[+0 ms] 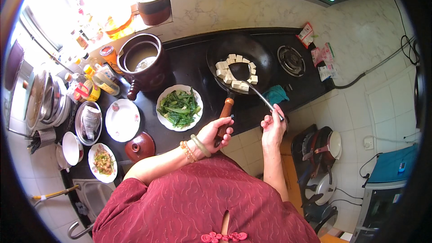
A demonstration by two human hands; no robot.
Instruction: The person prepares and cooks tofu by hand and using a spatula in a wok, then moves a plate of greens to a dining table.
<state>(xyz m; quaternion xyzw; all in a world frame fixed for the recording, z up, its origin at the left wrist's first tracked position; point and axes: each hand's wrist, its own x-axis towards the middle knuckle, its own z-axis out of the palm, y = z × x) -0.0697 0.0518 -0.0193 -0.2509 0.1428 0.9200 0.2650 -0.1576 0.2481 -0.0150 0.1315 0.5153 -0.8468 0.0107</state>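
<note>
A black wok (pixel 261 49) sits on the dark stovetop, with white tofu cubes (pixel 222 65) in a ring on its bottom. My left hand (pixel 215 134) is wrapped round the wok's wooden handle (pixel 227 106). In my right hand (pixel 273 127) is a long-handled metal cooking utensil (pixel 263 97), its shaft slanting down into the wok among the tofu. The utensil's head is hard to make out. Left of the wok lies a white plate (pixel 158 108) heaped with cut green vegetables (pixel 180 107). Behind my right hand, a teal cloth (pixel 276 94) rests by the wok.
A brown clay pot (pixel 153 78) holds cloudy liquid; its lid (pixel 140 147) lies nearer me. An empty plate (pixel 122 120), a fish in a metal dish (pixel 90 140), a plate of chopped ingredients (pixel 109 177) and bottles (pixel 105 82) crowd the left. A second burner (pixel 291 60) is at right.
</note>
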